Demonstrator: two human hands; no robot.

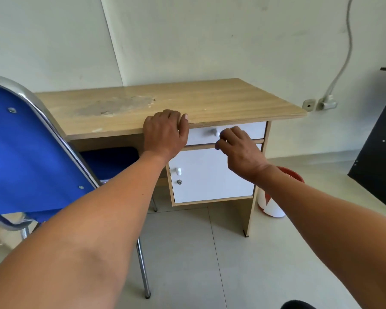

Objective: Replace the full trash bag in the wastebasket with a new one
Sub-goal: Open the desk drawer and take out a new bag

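Observation:
A red and white wastebasket (273,207) stands on the floor just right of the wooden desk (210,101), with my right forearm hiding much of it. No trash bag shows in it from here. My left hand (164,132) grips the desk's front edge, thumb on top. My right hand (236,148) hovers in front of the white drawer (252,129), fingers apart and curled. Its fingertips sit just right of the drawer knob (213,131), not on it. The drawer looks shut.
A blue chair (31,152) with a chrome frame stands close on the left, tucked partly under the desk. Below the drawer is a white cabinet door (210,175) with a knob and lock. A dark cabinet (379,157) stands at the right, and a wall plug (325,103) hangs behind.

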